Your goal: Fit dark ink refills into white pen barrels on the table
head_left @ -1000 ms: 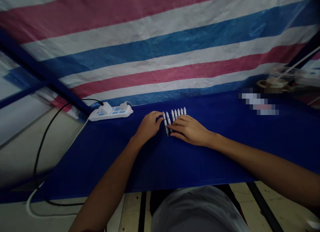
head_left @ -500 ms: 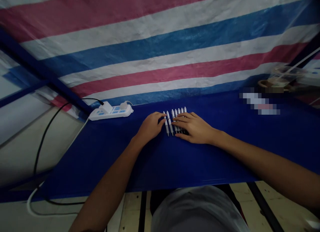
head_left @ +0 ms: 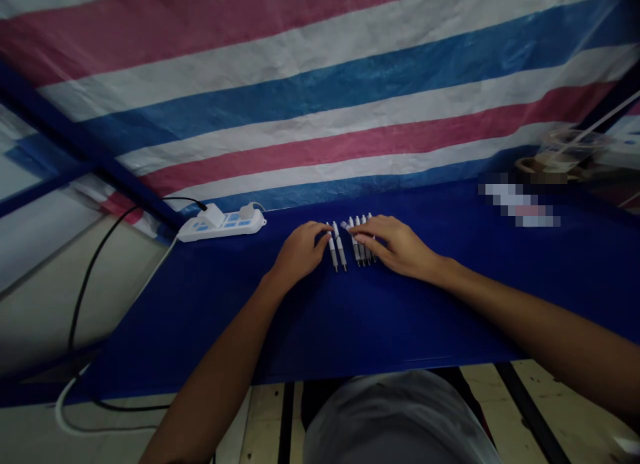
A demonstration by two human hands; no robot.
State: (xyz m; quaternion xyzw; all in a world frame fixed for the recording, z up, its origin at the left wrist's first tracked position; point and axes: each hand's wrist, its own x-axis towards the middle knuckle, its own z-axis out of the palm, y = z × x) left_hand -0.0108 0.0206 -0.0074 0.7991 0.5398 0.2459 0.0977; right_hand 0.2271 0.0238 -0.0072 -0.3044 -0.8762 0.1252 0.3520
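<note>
Both hands work toward the back edge of the plain blue counter (head_left: 320,324). The right hand (head_left: 403,247), spread over the row half a second ago, has drawn up; its thumb and forefinger now seem to pinch one slim white pen (head_left: 345,225), tilted out of line. Four white-and-grey pens (head_left: 357,254) lie beside it, so one appears singled out. Farther left lies a separate white-and-grey pair (head_left: 341,247); the left hand (head_left: 300,251) reaches its outer pen, its grip impossible to tell. A white power strip (head_left: 225,229) sits at the back-left corner, before red-white-blue striped plastic sheeting (head_left: 320,104).
</note>
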